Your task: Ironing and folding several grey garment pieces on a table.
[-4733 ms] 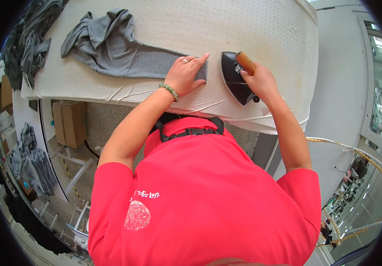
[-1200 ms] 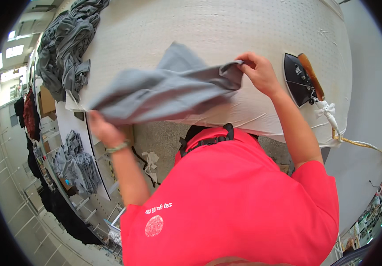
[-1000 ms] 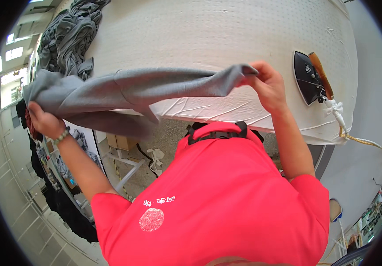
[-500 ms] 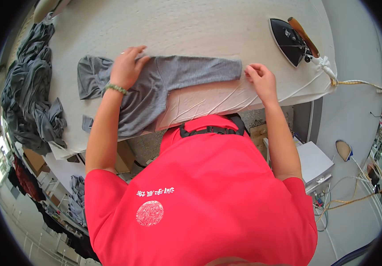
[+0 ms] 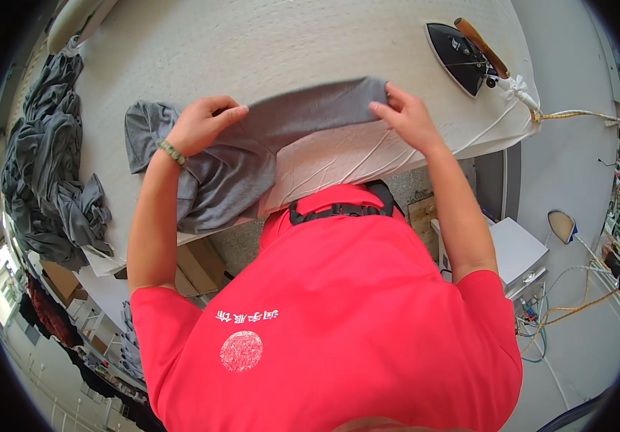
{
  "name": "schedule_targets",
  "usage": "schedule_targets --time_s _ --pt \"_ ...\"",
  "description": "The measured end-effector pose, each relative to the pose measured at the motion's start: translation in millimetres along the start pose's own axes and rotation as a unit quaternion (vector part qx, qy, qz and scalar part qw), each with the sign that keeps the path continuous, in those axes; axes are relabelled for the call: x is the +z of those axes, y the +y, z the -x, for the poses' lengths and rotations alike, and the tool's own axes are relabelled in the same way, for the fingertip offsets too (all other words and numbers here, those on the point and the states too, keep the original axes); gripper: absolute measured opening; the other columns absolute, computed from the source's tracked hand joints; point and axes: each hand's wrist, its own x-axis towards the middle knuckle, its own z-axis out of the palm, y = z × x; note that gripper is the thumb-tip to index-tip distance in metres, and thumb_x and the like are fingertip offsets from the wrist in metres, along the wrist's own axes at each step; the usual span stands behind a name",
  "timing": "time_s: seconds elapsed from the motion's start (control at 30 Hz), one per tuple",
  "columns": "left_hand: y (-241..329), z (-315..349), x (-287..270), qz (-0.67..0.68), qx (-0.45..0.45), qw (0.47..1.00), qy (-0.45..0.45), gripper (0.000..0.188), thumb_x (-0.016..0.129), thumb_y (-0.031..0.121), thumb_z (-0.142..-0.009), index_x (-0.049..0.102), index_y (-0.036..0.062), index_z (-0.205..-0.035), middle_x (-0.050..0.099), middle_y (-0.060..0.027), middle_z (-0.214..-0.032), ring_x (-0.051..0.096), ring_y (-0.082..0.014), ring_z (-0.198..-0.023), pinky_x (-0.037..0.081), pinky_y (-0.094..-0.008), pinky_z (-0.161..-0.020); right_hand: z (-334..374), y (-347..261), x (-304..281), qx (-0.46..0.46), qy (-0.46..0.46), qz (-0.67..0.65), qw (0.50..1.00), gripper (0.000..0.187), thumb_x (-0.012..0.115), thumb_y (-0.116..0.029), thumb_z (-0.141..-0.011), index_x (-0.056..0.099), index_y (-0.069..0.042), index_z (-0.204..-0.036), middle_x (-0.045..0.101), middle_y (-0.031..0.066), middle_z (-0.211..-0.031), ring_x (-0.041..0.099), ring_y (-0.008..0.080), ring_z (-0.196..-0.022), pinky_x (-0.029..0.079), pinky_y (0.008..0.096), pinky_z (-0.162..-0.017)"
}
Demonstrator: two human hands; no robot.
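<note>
A grey knit garment lies rumpled on the pale cloth-covered table in front of me, its body hanging to the near edge. One sleeve is stretched out to the right between my hands. My right hand pinches the cuff end between thumb and fingers. At the shoulder end, my left hand grips the upper edge of the fabric, thumb against fingers. The sleeve looks lifted a little off the surface. A beaded bracelet circles my left wrist.
An iron with a wooden handle rests at the table's far right, its cord running off right. A heap of grey garments hangs over the left edge of the table. A white cabinet stands below right.
My right hand, empty beside the cuff before, has taken hold of it. My left hand has shifted slightly and closed on the fabric. The sleeve has risen from lying flat.
</note>
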Motion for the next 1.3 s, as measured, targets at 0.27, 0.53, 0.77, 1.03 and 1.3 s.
schedule_targets --time_s 0.27,0.53,0.77,1.03,1.3 --pt "-8 -29 6 0.001 0.134 0.984 0.116 0.027 0.077 0.027 -0.094 0.074 0.0018 -0.105 0.074 -0.0087 -0.09 0.066 -0.0166 -0.083 0.053 -0.0325 -0.078 5 -37 -40 0.058 -0.008 0.005 0.998 0.064 0.079 -0.025 -0.094 0.056 0.011 -0.142 0.061 -0.0007 -0.085 0.051 0.0052 -0.064 0.044 0.0234 -0.054" --pt "-25 -91 54 -0.193 0.118 0.94 0.257 0.018 0.073 0.017 -0.092 0.072 0.0043 -0.104 0.073 -0.012 -0.101 0.07 -0.0321 -0.091 0.056 -0.0414 -0.079 -34 13 -35 0.098 -0.011 0.028 0.995 0.067 0.08 -0.027 -0.093 0.056 0.006 -0.147 0.067 0.0031 -0.096 0.058 0.0072 -0.074 0.049 0.0244 -0.059" --pt "16 -39 118 -0.226 0.29 0.89 0.27 0.019 0.072 0.01 -0.089 0.071 0.01 -0.108 0.069 -0.0093 -0.105 0.068 -0.0305 -0.094 0.054 -0.0404 -0.08 -36 44 -22 0.042 0.046 0.042 0.997 0.067 0.079 -0.029 -0.094 0.056 0.002 -0.148 0.073 0.0057 -0.107 0.063 0.0093 -0.086 0.053 0.0281 -0.064" --pt "6 1 164 -0.279 0.281 0.882 0.254 0.028 0.07 0.006 -0.089 0.071 0.0035 -0.116 0.067 -0.0097 -0.11 0.066 -0.0298 -0.101 0.053 -0.0417 -0.091 -31 24 -17 0.049 0.107 0.183 0.976 0.052 0.077 -0.021 -0.093 0.064 -0.002 -0.139 0.073 0.0073 -0.109 0.068 0.0205 -0.094 0.056 0.0359 -0.077" --pt "20 -1 193 -0.312 0.295 0.861 0.273 0.047 0.06 0.012 -0.091 0.061 -0.0039 -0.135 0.06 -0.0147 -0.129 0.06 -0.0296 -0.121 0.046 -0.0432 -0.108 23 7 63 -0.382 0.016 0.383 0.841 0.037 0.073 -0.012 -0.085 0.07 -0.007 -0.121 0.068 0.0108 -0.117 0.064 0.0313 -0.114 0.049 0.0437 -0.101"
